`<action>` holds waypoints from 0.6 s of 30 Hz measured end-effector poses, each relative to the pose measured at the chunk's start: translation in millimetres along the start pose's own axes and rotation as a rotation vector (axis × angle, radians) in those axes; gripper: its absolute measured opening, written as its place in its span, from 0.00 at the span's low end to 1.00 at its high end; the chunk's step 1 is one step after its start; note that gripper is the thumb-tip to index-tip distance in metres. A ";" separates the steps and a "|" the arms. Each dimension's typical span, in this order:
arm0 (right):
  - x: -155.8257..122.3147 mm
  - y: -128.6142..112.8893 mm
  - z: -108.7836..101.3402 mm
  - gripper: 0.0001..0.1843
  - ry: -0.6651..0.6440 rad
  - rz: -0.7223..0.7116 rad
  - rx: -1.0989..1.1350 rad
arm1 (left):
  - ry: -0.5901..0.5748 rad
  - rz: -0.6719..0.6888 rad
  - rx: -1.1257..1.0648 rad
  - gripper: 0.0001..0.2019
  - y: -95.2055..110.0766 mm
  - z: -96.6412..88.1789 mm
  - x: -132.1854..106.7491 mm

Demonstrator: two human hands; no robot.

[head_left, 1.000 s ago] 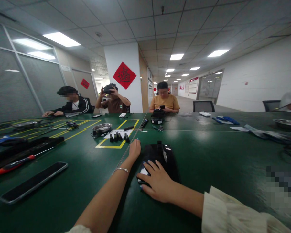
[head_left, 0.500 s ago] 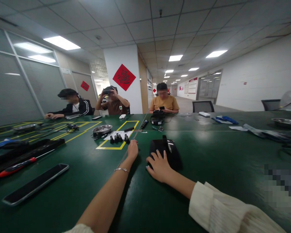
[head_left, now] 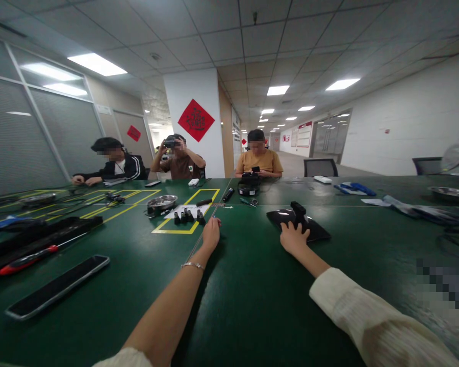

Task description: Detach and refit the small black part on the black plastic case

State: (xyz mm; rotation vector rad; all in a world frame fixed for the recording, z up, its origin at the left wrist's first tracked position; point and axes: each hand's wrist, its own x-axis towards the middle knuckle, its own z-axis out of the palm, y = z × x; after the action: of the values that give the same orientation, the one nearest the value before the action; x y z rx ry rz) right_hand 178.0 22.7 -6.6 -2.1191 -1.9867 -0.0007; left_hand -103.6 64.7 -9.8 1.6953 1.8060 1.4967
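Observation:
My left hand [head_left: 211, 233] is closed above the green table, with a small bluish tip at its fingertips. What it pinches is too small to make out. Several short black cylinders [head_left: 189, 216] stand on a white sheet beyond it. My right hand [head_left: 294, 238] has its fingers spread over the near edge of a glossy black curved panel [head_left: 316, 228]. A short black post [head_left: 298, 210] rises from this panel, just past my fingers. The fingers hide part of the near edge.
To the left lie a phone-like slab [head_left: 59, 286], a red-and-black screwdriver [head_left: 28, 261] and a black tray. A metal bowl [head_left: 162, 203] stands by the yellow tape. Scissors [head_left: 249, 202] and a black headset-like device [head_left: 248, 186] lie farther back. Several people sit across the table.
The black panel has shifted right and away from me and has turned, with my right hand moving along on it. My left hand stays closed in nearly the same place.

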 end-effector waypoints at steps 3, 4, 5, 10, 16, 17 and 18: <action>9.8 28.5 -3.7 0.23 -0.030 0.119 -0.005 | -0.019 0.004 -0.004 0.17 -0.4 0.6 -0.3; 12.9 38.3 -5.1 0.23 -0.036 0.161 -0.006 | -0.028 0.005 -0.008 0.17 -0.4 0.7 -0.4; 15.8 48.3 -6.5 0.24 -0.042 0.206 -0.008 | -0.039 0.005 -0.011 0.17 -0.5 0.8 -0.4; 22.3 100.5 -14.8 0.27 -0.068 0.403 -0.014 | -0.092 0.004 -0.006 0.17 -2.1 1.9 -0.1; 15.7 158.0 -22.5 0.29 -0.073 0.513 0.026 | -0.140 0.013 -0.005 0.16 -6.6 4.2 0.8; 15.5 167.5 -22.0 0.29 -0.064 0.534 0.030 | -0.147 0.014 -0.002 0.16 -7.4 4.6 1.1; 15.6 177.0 -20.9 0.29 -0.039 0.540 0.022 | -0.152 0.014 0.001 0.16 -8.1 5.0 1.4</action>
State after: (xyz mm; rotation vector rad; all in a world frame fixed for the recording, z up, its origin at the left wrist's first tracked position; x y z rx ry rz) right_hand 356.8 25.7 -14.1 -2.5818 -1.3637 0.1554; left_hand -105.1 70.0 -17.7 1.7742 1.7205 1.3322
